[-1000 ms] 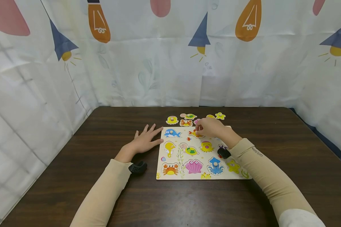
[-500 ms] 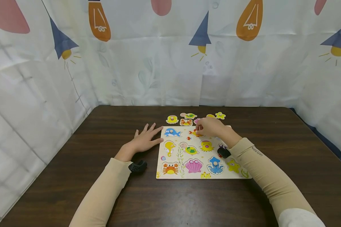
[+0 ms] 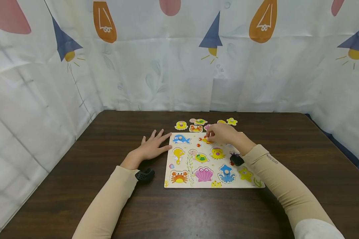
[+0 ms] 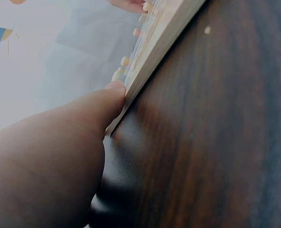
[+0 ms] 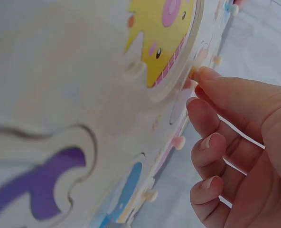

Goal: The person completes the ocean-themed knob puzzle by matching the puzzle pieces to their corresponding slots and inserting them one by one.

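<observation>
A wooden sea-animal puzzle board [image 3: 201,185] lies on the table. My right hand [image 3: 222,133] reaches over its far side, with thumb and index finger pinching the knob of the orange fish puzzle piece [image 3: 201,139]. In the right wrist view, that hand's other fingers [image 5: 209,147] curl loosely beside the board. Palm down and fingers spread, my left hand [image 3: 149,148] rests by the board's left edge; its thumb [image 4: 116,95] touches that edge in the left wrist view. A knobbed blue whale piece [image 3: 180,138] and a blue squid piece [image 3: 226,174] sit in the board.
Beyond the board lie loose pieces: an octopus [image 3: 180,125], a turtle [image 3: 198,121], a crab [image 3: 196,128], a star [image 3: 231,121] and others partly behind my right hand. A printed curtain [image 3: 179,76] hangs along the back of the dark wooden table [image 3: 179,212].
</observation>
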The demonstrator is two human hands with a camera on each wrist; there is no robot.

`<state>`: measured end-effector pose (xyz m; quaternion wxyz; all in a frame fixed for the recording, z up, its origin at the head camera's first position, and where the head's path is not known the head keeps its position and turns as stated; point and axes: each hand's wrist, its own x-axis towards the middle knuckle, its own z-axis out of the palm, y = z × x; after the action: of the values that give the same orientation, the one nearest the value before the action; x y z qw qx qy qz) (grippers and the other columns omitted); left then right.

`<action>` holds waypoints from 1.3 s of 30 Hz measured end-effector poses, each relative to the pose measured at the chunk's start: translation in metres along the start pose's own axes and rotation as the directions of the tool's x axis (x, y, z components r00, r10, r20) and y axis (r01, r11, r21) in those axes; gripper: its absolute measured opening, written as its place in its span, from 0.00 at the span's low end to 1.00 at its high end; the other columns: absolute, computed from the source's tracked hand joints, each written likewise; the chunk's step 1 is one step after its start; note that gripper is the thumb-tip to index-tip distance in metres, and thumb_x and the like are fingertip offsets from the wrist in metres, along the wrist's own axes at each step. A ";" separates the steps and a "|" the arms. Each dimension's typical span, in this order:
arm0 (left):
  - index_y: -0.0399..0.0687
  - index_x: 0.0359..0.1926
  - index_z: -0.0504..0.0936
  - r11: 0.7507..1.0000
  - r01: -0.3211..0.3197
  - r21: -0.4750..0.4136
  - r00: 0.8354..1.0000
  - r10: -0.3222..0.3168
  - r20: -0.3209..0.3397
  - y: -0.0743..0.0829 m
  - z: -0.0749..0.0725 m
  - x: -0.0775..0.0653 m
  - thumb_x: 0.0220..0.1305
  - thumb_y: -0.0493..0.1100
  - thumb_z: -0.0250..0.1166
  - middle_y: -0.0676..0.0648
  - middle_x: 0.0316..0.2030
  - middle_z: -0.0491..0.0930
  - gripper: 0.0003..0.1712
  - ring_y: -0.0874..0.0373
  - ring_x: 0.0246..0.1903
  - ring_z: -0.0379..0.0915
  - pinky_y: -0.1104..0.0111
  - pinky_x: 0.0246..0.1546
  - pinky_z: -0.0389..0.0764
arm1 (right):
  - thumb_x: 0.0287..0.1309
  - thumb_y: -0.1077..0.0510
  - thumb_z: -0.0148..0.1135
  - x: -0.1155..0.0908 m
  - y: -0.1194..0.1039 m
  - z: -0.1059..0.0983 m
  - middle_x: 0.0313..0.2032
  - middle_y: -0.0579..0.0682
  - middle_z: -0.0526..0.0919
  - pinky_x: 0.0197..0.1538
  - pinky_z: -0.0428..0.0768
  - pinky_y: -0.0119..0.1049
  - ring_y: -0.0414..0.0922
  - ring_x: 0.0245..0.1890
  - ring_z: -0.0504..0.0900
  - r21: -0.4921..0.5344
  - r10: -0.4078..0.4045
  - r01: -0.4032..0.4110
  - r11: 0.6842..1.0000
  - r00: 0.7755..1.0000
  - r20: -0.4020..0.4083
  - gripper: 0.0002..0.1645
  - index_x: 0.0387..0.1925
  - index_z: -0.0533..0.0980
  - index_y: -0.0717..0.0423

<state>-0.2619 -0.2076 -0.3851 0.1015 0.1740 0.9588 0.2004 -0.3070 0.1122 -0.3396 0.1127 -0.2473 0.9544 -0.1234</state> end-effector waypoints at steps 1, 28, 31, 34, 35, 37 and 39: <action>0.59 0.83 0.51 1.000 0.000 0.001 1.000 0.000 0.001 0.000 0.000 0.000 0.76 0.66 0.52 0.39 0.81 0.38 0.43 0.34 0.78 0.25 0.29 0.67 0.29 | 0.69 0.52 0.68 -0.001 0.001 -0.001 0.33 0.47 0.80 0.35 0.76 0.37 0.45 0.31 0.76 0.007 -0.002 0.002 1.000 1.000 -0.002 0.07 0.41 0.85 0.51; 0.59 0.83 0.50 1.000 -0.001 0.001 1.000 0.001 0.012 0.000 -0.002 -0.002 0.77 0.65 0.52 0.39 0.81 0.38 0.43 0.35 0.78 0.25 0.29 0.67 0.29 | 0.73 0.58 0.61 -0.004 0.047 -0.025 0.46 0.59 0.84 0.50 0.79 0.54 0.56 0.45 0.80 0.156 0.102 -0.064 0.986 0.962 -0.253 0.15 0.53 0.82 0.62; 0.59 0.83 0.50 1.000 -0.001 0.002 1.000 0.001 0.013 0.001 -0.001 -0.002 0.77 0.65 0.52 0.39 0.81 0.38 0.43 0.34 0.78 0.25 0.29 0.67 0.29 | 0.73 0.58 0.62 0.001 0.055 -0.023 0.46 0.59 0.83 0.51 0.78 0.54 0.56 0.46 0.79 0.143 0.146 -0.116 0.983 0.965 -0.220 0.15 0.53 0.83 0.62; 0.59 0.83 0.50 1.000 -0.001 -0.001 1.000 0.001 0.014 0.001 -0.001 -0.003 0.77 0.65 0.52 0.39 0.81 0.38 0.43 0.34 0.78 0.25 0.29 0.67 0.29 | 0.73 0.57 0.61 0.005 0.061 -0.021 0.48 0.60 0.82 0.53 0.78 0.55 0.57 0.47 0.78 0.130 0.181 -0.158 0.979 0.966 -0.186 0.15 0.54 0.82 0.62; 0.59 0.83 0.50 1.000 -0.002 -0.001 1.000 0.002 0.012 0.001 -0.001 -0.002 0.77 0.65 0.52 0.39 0.81 0.38 0.43 0.34 0.78 0.25 0.29 0.67 0.29 | 0.73 0.58 0.61 0.006 0.062 -0.021 0.48 0.60 0.82 0.54 0.78 0.55 0.57 0.47 0.78 0.129 0.187 -0.165 0.978 0.965 -0.181 0.15 0.54 0.82 0.62; 0.59 0.83 0.50 1.000 -0.003 -0.002 1.000 0.003 0.009 0.001 -0.001 -0.002 0.77 0.65 0.52 0.39 0.81 0.38 0.43 0.34 0.78 0.25 0.29 0.67 0.29 | 0.73 0.59 0.60 0.008 0.064 -0.022 0.49 0.61 0.82 0.54 0.78 0.56 0.57 0.48 0.78 0.136 0.194 -0.171 0.976 0.965 -0.175 0.14 0.54 0.82 0.62; 0.59 0.83 0.50 1.000 0.000 0.000 1.000 0.000 0.006 0.000 -0.001 -0.002 0.77 0.66 0.52 0.39 0.81 0.38 0.43 0.35 0.78 0.25 0.29 0.67 0.29 | 0.74 0.60 0.60 0.010 0.064 -0.023 0.49 0.61 0.82 0.55 0.78 0.56 0.58 0.48 0.79 0.144 0.194 -0.171 0.975 0.966 -0.168 0.13 0.53 0.82 0.62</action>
<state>-0.2600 -0.2087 -0.3838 0.1044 0.1746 0.9584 0.2001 -0.3504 0.1655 -0.3384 0.0519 -0.1384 0.9695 -0.1953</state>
